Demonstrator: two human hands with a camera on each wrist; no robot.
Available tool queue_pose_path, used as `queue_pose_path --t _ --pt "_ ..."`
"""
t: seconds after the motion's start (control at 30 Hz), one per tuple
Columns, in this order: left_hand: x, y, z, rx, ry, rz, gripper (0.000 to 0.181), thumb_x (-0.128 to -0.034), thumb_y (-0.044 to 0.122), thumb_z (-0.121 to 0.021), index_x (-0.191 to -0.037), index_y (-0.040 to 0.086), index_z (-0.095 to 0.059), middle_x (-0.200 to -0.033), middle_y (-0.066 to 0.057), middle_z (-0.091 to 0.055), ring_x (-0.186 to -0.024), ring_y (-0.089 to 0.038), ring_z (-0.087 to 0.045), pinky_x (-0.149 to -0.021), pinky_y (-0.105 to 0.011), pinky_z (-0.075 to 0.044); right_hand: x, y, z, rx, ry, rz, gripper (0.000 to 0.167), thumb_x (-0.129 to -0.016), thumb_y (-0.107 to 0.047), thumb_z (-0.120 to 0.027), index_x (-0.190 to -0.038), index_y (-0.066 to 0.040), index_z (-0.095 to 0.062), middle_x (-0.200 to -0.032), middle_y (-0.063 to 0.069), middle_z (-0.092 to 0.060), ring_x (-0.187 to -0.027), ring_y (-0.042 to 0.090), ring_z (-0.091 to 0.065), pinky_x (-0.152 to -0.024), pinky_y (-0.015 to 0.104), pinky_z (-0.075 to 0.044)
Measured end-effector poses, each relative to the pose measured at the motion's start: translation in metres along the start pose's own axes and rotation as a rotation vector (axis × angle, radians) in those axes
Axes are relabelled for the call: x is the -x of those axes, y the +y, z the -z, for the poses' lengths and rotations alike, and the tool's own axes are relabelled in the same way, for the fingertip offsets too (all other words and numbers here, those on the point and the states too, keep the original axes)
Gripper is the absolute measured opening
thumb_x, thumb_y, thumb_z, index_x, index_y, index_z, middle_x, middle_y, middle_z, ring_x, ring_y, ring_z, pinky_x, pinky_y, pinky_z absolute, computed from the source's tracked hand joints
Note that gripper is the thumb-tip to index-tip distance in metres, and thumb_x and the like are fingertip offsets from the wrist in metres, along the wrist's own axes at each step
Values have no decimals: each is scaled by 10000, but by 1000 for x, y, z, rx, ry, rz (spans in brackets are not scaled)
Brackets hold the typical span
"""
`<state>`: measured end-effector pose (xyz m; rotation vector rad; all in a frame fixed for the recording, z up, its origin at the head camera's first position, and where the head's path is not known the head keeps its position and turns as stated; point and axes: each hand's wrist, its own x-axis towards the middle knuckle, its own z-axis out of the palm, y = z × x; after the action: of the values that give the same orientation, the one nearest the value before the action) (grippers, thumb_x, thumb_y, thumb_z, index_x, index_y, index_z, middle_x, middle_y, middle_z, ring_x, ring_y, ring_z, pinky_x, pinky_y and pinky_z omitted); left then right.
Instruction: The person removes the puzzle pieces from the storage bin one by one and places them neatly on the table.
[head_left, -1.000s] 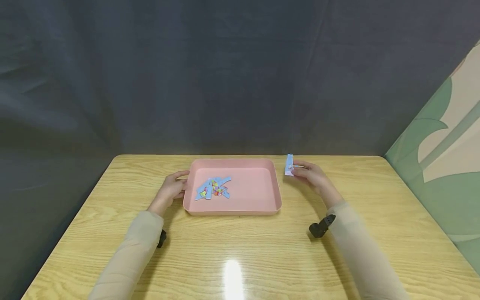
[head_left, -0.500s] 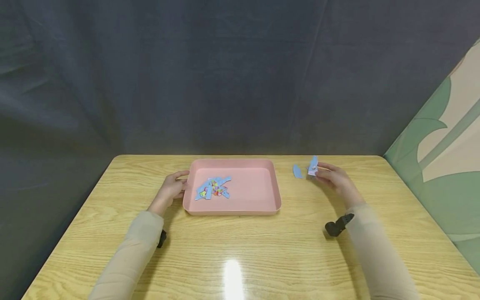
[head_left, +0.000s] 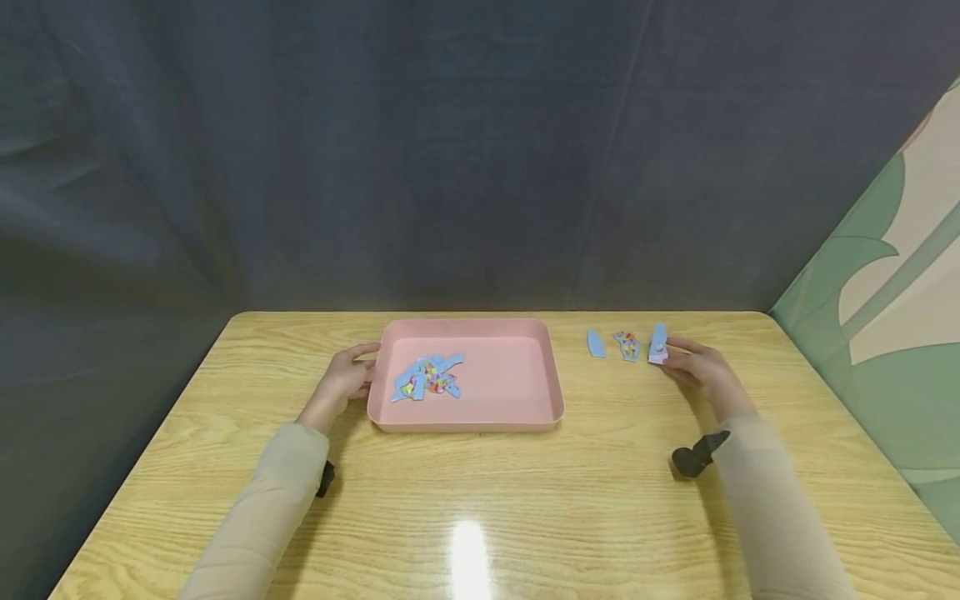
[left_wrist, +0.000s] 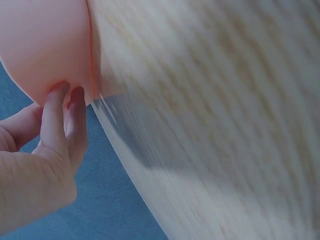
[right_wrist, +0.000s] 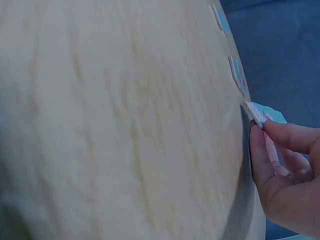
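While the loosely spread left grip [head_left: 341, 377] touches the pink tray [head_left: 465, 426], the right grip [head_left: 701, 368] pinches a light-blue piece [head_left: 659, 337] near a multicoloured piece [head_left: 628, 347] on the bench [head_left: 570, 517].

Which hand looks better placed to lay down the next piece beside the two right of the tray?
Probably the right hand: it pinches a piece beside the patterned one. The left hand touches the left side of the tray, which lies between it and that piece.
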<state>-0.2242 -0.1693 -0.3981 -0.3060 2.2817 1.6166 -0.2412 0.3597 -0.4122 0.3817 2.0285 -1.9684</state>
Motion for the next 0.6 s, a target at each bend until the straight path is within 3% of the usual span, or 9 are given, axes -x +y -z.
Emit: queue_pose_path --t 0.03,0.2,0.5,0.6 --pt "0 0 0 1 -1 2 530 -982 13 -397 -1498 73 -293 -1483 -251 -384 -1288 -375 -493 -981 -423 -506 -1 0 1 -35 0 -2 733 -912 81 -507 -1500 63 -69 -791 -212 -588 -740 -52 -625 -746 116 -538" --pt "0 -1 -1 8 2 6 527 -986 15 -393 -1500 78 -292 -1485 -246 -384 -1285 -372 -496 -984 -428 -503 -2 -1 3 -11 10 -6 695 -916 100 -479 -1488 96 -85 -750 -214 -620 -720 -60 -608 -711 109 -535" --pt "-2 0 -1 21 11 16 544 -968 -13 -391 -1496 79 -302 -1481 -245 -390 -1275 -363 -507 -915 -359 -542 -4 -3 4 294 68 24 565 -960 -13 -463 -1456 119 -227 -809 -257 -533 -746 -130 -550 -731 86 -507" --pt "-3 -1 -1 28 11 15 550 -962 -24 -389 -1496 76 -301 -1481 -247 -390 -1269 -365 -513 -879 -331 -554 -3 -3 4 406 81 52 541 -966 -49 -467 -1440 125 -272 -965 -123 -606 -763 -164 -517 -731 71 -489"
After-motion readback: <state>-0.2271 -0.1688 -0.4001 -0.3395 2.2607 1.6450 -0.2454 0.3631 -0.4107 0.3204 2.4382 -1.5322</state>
